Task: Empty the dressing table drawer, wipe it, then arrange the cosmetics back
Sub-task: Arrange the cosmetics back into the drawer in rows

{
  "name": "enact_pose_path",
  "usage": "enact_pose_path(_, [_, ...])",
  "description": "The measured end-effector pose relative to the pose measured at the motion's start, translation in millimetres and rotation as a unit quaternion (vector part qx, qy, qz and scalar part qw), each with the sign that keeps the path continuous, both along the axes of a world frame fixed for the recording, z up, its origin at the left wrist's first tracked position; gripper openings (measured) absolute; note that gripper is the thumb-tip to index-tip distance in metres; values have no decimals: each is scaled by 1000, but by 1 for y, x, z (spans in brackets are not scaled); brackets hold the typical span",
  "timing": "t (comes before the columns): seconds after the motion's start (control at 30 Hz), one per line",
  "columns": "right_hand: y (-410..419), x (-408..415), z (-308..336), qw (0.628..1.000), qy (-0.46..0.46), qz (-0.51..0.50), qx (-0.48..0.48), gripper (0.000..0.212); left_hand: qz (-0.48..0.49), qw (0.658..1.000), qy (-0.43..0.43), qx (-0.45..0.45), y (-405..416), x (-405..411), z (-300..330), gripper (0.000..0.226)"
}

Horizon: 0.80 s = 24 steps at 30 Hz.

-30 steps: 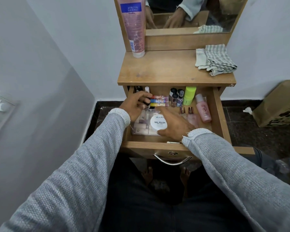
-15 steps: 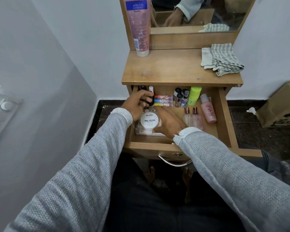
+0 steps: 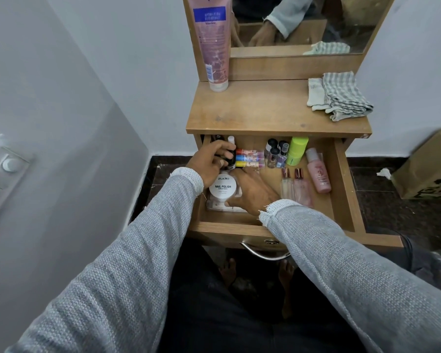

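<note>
The open drawer (image 3: 341, 184) holds three coloured tubes (image 3: 249, 158) at the back, small dark-capped bottles (image 3: 275, 152), a green container (image 3: 297, 150), a pink bottle (image 3: 318, 174) and two slim perfume bottles (image 3: 294, 186). The left hand (image 3: 209, 163) curls its fingers round a dark item in the back left corner. The right hand (image 3: 255, 191) lies with fingers extended beside the white nail polish tub (image 3: 222, 187), which sits on a clear box (image 3: 223, 206)
</note>
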State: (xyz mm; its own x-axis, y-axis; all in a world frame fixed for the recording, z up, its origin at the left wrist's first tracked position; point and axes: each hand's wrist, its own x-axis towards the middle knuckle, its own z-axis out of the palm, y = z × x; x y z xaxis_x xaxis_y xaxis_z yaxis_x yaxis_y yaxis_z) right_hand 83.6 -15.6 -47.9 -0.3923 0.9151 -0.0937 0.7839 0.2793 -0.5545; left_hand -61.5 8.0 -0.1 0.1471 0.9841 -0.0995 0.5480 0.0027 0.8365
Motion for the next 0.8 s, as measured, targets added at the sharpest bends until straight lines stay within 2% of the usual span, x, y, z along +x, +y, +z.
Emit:
enact_pose_path(0.63, [-4,4,-1,1000,18,-6,-11,72,-6,1000,-17,-2,1,10,0,43])
enact_pose_path(0.8, [-1,18,33,999,20,-25,-19,58,3,1000,-5,17,3,4,6,44])
